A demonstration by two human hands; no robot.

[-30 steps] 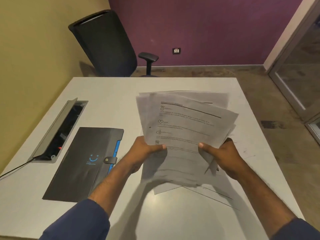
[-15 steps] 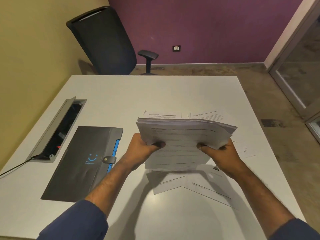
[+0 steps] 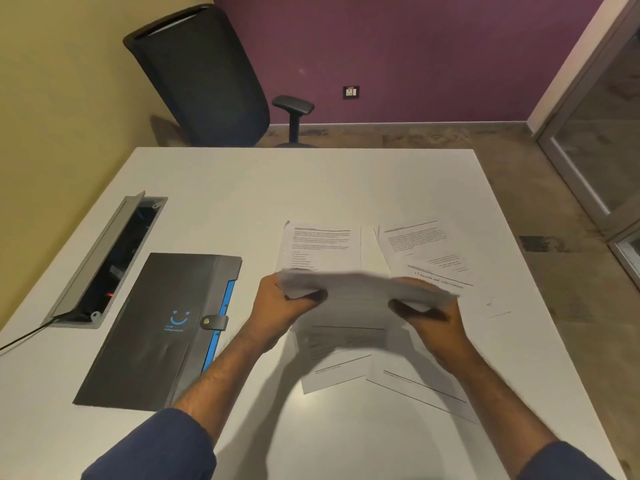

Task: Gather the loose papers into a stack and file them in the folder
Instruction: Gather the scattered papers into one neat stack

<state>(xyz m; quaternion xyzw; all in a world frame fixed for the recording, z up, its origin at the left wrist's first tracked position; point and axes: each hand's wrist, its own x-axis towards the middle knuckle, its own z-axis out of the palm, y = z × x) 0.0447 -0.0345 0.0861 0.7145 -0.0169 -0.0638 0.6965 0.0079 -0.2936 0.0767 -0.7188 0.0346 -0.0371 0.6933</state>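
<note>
While a black cable [image 3: 20, 339] trails off the left edge of the white table [image 3: 242, 202], we see an open grey metal cable hatch [image 3: 104, 261] sunk into the tabletop, and just right of it the dark grey closed folder with a blue smile logo and a snap strap [image 3: 152, 327], lying flat and apart from the sheets. Right of the folder, our left hand [image 3: 280, 311] is curled closed on the left end of a blurred bundle of white printed papers [image 3: 360, 294], thumb on the near side, fingers hidden behind. We hold that bundle above the table, roughly level. Beneath and around it, loose printed sheets remain on the surface: one page [image 3: 322, 249] beyond the left hand, another [image 3: 426, 251] angled beyond the right, and two more [image 3: 349, 365] on the near side under the bundle. Our right hand [image 3: 433, 322] clasps the bundle's right end in the same closed grip. Both forearms come from dark blue sleeves [image 3: 152, 448]. Behind the table a black mesh-backed office chair [image 3: 204, 74] stands before the purple wall [image 3: 415, 46].
</note>
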